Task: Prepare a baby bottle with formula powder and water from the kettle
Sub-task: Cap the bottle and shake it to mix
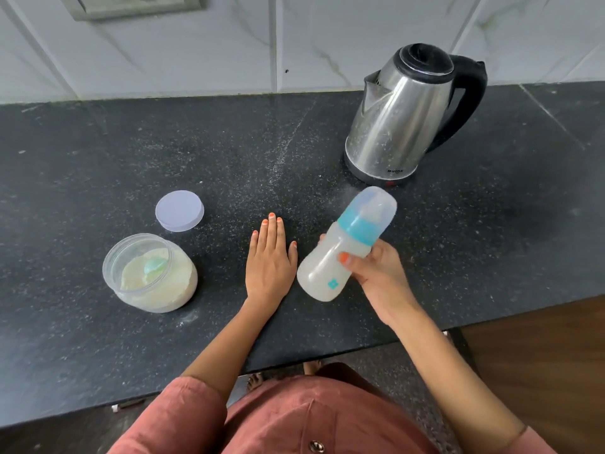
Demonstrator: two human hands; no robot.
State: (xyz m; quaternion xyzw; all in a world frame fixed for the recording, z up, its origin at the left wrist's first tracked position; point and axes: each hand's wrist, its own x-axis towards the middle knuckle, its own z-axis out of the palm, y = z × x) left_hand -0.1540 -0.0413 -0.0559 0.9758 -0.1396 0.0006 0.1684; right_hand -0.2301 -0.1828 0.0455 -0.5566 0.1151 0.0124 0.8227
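My right hand [376,270] grips a baby bottle [330,257] around its middle, held tilted above the counter. The bottle holds cloudy white liquid and carries a teal collar and a clear cap. My left hand [270,260] lies flat on the black counter [98,158], fingers together, holding nothing, just left of the bottle. A clear jar of pale formula powder [150,273] stands open at the left with a green scoop inside. Its round lid [179,210] lies behind it. A steel kettle [406,116] with a black handle stands at the back right, lid closed.
A tiled wall [294,44] rises behind the counter, with a switch plate at the top left. The counter's front edge runs diagonally near my body. A wooden surface [540,355] sits lower at the right.
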